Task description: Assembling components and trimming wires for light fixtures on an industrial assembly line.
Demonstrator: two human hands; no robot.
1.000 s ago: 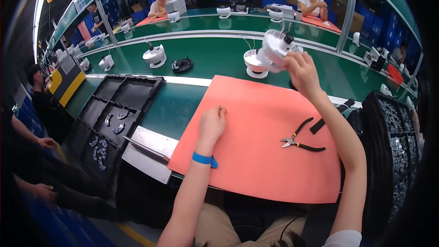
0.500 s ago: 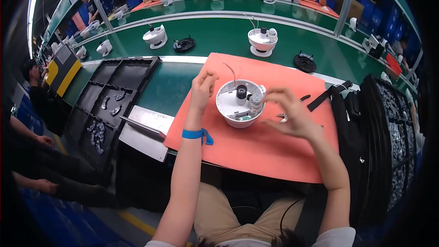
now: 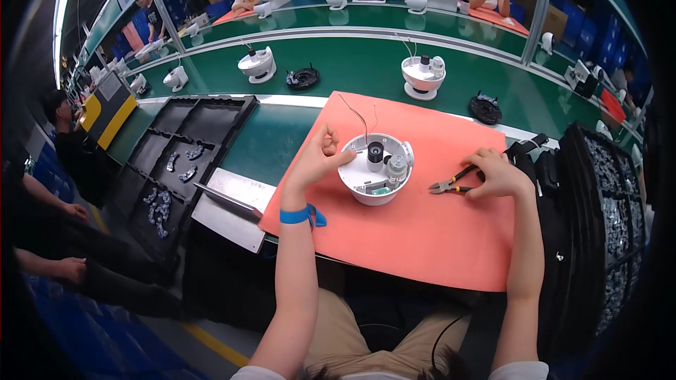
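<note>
A round white camera housing [image 3: 375, 197] stands open-side up on the orange mat [image 3: 415, 246]. Inside it are a black-topped lens cylinder [image 3: 375, 151], a clear-capped part [image 3: 398, 163] and a bit of green board. Thin wires [image 3: 362, 114] rise from its far edge. My left hand [image 3: 313, 160], with a blue wrist strap [image 3: 296, 216], is at its left; the thumb reaches over the rim, the other fingers are half curled and hold nothing. To the right, my right hand [image 3: 500, 174] has fingers and thumb around the handles of side cutters [image 3: 445, 186] lying on the mat.
Black trays of small parts lie at left [image 3: 179, 162] and stand stacked at right [image 3: 605, 218]. A metal plate [image 3: 229, 214] adjoins the mat. Beyond, the green bench [image 3: 345, 56] holds more white housings [image 3: 422, 77] and black cable coils [image 3: 486, 109]. Other people are at left and across.
My right hand has moved from beside the housing, right, to the side cutters' handles. My left hand has come up to the housing's rim, thumb outstretched. The view has shifted slightly.
</note>
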